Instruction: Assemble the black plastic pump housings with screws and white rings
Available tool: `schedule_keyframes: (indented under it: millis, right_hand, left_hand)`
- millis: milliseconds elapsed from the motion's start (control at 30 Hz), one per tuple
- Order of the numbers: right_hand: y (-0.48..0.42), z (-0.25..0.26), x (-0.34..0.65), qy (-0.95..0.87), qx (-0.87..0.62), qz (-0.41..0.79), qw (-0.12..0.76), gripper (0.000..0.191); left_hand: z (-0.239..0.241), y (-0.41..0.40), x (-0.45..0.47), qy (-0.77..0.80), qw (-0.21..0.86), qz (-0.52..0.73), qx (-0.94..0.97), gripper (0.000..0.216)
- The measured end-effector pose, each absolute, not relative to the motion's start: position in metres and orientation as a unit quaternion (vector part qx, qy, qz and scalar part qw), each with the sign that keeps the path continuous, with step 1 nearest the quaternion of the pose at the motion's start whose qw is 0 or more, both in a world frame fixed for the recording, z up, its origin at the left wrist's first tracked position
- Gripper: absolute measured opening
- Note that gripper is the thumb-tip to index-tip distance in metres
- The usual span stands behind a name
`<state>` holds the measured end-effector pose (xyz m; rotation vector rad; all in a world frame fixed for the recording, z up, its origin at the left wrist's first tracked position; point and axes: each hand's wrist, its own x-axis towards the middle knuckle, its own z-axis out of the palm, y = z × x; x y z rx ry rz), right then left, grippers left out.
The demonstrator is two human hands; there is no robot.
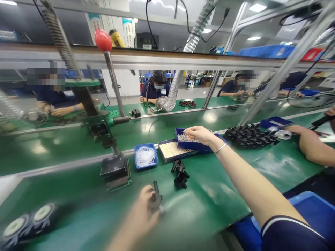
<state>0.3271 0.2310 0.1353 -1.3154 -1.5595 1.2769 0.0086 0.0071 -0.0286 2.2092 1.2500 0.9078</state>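
Note:
Blurred by motion, my left hand (pixel 148 211) is closed around a black plastic part (pixel 156 199) with a short tube sticking up, low over the green mat. My right hand (pixel 197 134) reaches forward over a blue bin of small silvery metal pieces (pixel 183 138). Its thumb and fingers are pinched; what is between them, if anything, is too small to make out. Under that bin's left end stands a tray of small cream-coloured pieces (pixel 172 149). Beside it, a blue tray holds white rings (pixel 146 156). Two or so more black plastic parts (pixel 180 174) lie between my hands.
A hand press (pixel 116 167) with a red ball-topped lever (pixel 103 40) stands left. Black assemblies with white discs (pixel 28 221) lie front left. Right are a pile of black parts (pixel 251 136) and a neighbour's arm (pixel 314 146). A blue crate (pixel 311 209) sits below. Co-workers sit opposite.

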Motion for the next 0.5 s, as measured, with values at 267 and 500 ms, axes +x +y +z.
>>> schedule_keyframes:
  millis: [267,500]
  right_hand:
    - [0.108,0.084,0.237,-0.592,-0.346,0.708,0.168,0.038]
    - [0.091,0.048,0.221,-0.578,-0.376,0.716,0.108,0.029]
  left_hand:
    - [-0.028,0.008,0.007,0.44,0.233,0.353,0.792,0.055]
    - [-0.033,0.008,0.006,0.439,0.239,0.356,0.79,0.057]
